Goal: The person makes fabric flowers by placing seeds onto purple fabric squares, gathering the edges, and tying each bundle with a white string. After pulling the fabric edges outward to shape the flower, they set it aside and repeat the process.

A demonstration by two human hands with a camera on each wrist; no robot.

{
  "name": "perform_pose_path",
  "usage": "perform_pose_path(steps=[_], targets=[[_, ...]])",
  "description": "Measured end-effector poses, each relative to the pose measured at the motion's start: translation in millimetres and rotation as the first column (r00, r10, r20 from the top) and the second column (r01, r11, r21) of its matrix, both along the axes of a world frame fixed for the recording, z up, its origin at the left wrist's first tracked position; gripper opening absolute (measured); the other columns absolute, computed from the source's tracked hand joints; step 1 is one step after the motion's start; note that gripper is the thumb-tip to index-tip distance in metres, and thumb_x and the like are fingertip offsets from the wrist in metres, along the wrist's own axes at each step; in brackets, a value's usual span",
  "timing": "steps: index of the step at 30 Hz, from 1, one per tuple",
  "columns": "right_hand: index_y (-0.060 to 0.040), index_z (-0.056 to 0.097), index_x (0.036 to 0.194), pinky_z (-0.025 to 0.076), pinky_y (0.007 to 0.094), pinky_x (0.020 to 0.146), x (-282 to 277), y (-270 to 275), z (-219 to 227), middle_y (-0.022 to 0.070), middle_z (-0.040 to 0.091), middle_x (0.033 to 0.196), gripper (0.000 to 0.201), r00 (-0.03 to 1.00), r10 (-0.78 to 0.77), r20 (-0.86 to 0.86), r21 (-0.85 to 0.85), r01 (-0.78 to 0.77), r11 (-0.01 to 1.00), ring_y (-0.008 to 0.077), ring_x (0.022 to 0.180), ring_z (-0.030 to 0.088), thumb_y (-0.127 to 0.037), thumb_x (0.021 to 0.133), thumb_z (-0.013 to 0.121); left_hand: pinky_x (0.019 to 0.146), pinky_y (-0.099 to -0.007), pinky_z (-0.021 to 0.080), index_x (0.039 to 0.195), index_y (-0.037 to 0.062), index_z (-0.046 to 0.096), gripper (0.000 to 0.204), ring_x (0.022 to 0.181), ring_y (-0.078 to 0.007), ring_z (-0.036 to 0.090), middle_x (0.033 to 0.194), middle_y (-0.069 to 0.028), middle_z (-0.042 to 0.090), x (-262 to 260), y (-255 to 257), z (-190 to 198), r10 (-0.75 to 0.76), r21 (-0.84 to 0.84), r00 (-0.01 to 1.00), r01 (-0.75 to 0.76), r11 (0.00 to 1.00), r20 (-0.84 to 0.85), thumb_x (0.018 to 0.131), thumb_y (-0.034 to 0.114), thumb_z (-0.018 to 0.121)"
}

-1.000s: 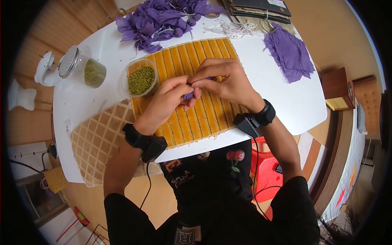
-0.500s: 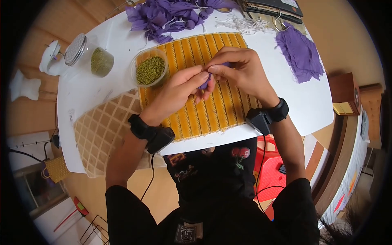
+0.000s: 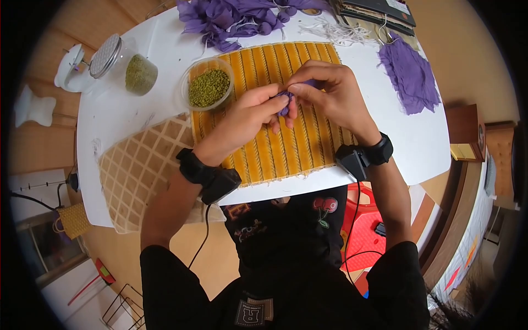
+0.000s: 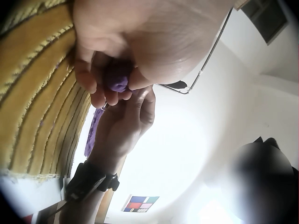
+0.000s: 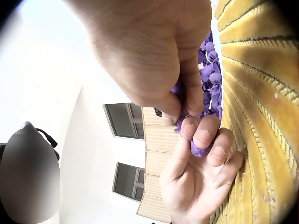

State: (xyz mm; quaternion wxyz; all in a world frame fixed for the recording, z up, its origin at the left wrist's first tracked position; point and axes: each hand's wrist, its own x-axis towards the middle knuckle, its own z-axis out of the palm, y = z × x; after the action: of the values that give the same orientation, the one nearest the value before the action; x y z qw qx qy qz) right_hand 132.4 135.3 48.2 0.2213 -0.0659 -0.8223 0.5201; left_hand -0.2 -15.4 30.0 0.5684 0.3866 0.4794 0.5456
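Over the yellow striped mat, the left hand holds a small rounded bundle of purple cloth in its curled fingers. In the left wrist view the bundle shows between thumb and fingers of the left hand. The right hand pinches the cloth just beside it, thumb and forefinger meeting the left fingertips. From the right wrist view, purple cloth shows inside the right hand, and the left hand curls round the bundle below.
A tub of green beans stands at the mat's left corner, a jar farther left. Purple cloth bundles and white strings lie at the back, a flat purple cloth at right, a lattice-patterned cloth front left.
The head view has shifted, so the table's things appear farther right and slightly higher. Both hands keep their hold on the purple cloth, with small changes in the fingers.
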Motion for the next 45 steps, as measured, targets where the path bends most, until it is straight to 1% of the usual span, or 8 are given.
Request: perform_pose_path(steps=[11,13,17,23,28,34,44,45], targets=[[0.0013,0.069,0.09,0.048,0.0245,0.064,0.6,1.9,-0.7,0.0053,0.065,0.081,0.01,0.999,0.032,0.044,-0.064,-0.029,0.998,0.012,0.069,0.062,-0.006,0.083,0.07,0.066,-0.0237,0.044,0.102,0.0028,0.053,0.022,0.081,-0.0131,0.058,0.093,-0.0053,0.058,-2.0,0.0,-4.0,-0.037,-0.029,0.995,0.04,0.999,0.094,0.101,0.021,0.041],[0.0006,0.069,0.092,0.049,0.0254,0.065,0.0,2.8,-3.2,0.0059,0.065,0.082,0.013,0.995,0.079,-0.055,0.011,-0.078,0.997,0.0142,0.071,0.063,-0.007,0.081,0.072,0.065,-0.0242,0.044,0.105,0.0018,0.053,0.022,0.079,-0.0144,0.06,0.092,-0.0067,0.059,0.2,-0.1,-2.3,0.017,-0.069,0.987,-0.006,0.998,0.157,0.101,0.02,0.04],[0.0001,0.07,0.089,0.049,0.0267,0.066,-0.2,0.7,0.9,0.0068,0.066,0.082,0.013,0.995,0.087,-0.044,0.09,-0.082,0.992,0.0166,0.072,0.064,-0.007,0.079,0.073,0.065,-0.025,0.045,0.105,0.0011,0.054,0.022,0.078,-0.0154,0.06,0.091,-0.0077,0.06,-0.2,-0.1,-6.8,0.022,-0.059,0.975,-0.009,0.998,0.222,0.101,0.018,0.04],[-0.0006,0.071,0.084,0.049,0.0279,0.065,0.8,2.0,-0.5,0.0086,0.067,0.078,0.01,1.0,-0.006,0.013,0.104,0.005,0.995,0.0178,0.07,0.064,-0.007,0.078,0.074,0.064,-0.0247,0.045,0.104,0.0011,0.055,0.023,0.075,-0.0145,0.059,0.09,-0.0079,0.06,0.5,0.6,-2.4,-0.017,-0.065,0.986,0.029,0.997,0.169,0.1,0.019,0.042],[-0.0006,0.071,0.086,0.05,0.028,0.062,1.3,-1.6,-4.5,0.0097,0.068,0.078,0.01,0.998,-0.054,0.038,0.034,0.053,0.998,0.018,0.067,0.065,-0.007,0.079,0.073,0.061,-0.0216,0.042,0.095,-0.0001,0.06,0.023,0.07,-0.0099,0.056,0.082,-0.0059,0.061,3.5,-0.8,10.9,0.048,-0.09,0.997,-0.053,0.995,-0.054,0.096,0.016,0.044],[0.0001,0.07,0.085,0.05,0.0275,0.061,1.1,-8.2,3.6,0.0096,0.068,0.078,0.008,0.998,0.056,0.006,0.091,-0.057,0.994,0.0172,0.066,0.065,-0.006,0.08,0.072,0.06,-0.0198,0.041,0.087,-0.0003,0.064,0.02,0.068,-0.0062,0.053,0.079,-0.0038,0.062,4.2,-4.1,7.4,0.11,-0.067,0.983,-0.121,0.99,-0.149,0.09,0.012,0.049],[0.0005,0.069,0.086,0.049,0.0267,0.064,0.8,-4.4,2.5,0.0084,0.067,0.078,0.008,1.0,0.002,0.017,0.098,-0.004,0.995,0.0159,0.069,0.064,-0.005,0.081,0.071,0.06,-0.0202,0.044,0.097,-0.0003,0.06,0.015,0.072,-0.0067,0.059,0.087,-0.0036,0.065,8.6,0.1,-0.1,0.15,-0.033,0.979,-0.156,0.987,-0.137,0.091,0.01,0.051],[0.0005,0.069,0.086,0.049,0.0267,0.064,0.6,-4.0,0.9,0.0085,0.067,0.078,0.008,1.0,0.013,0.001,0.084,-0.013,0.996,0.0163,0.069,0.064,-0.005,0.081,0.071,0.061,-0.0207,0.045,0.096,-0.0007,0.059,0.013,0.072,-0.0071,0.059,0.086,-0.0037,0.065,9.0,-0.2,-0.2,0.187,0.019,0.962,-0.187,0.982,-0.2,0.091,0.009,0.051]])
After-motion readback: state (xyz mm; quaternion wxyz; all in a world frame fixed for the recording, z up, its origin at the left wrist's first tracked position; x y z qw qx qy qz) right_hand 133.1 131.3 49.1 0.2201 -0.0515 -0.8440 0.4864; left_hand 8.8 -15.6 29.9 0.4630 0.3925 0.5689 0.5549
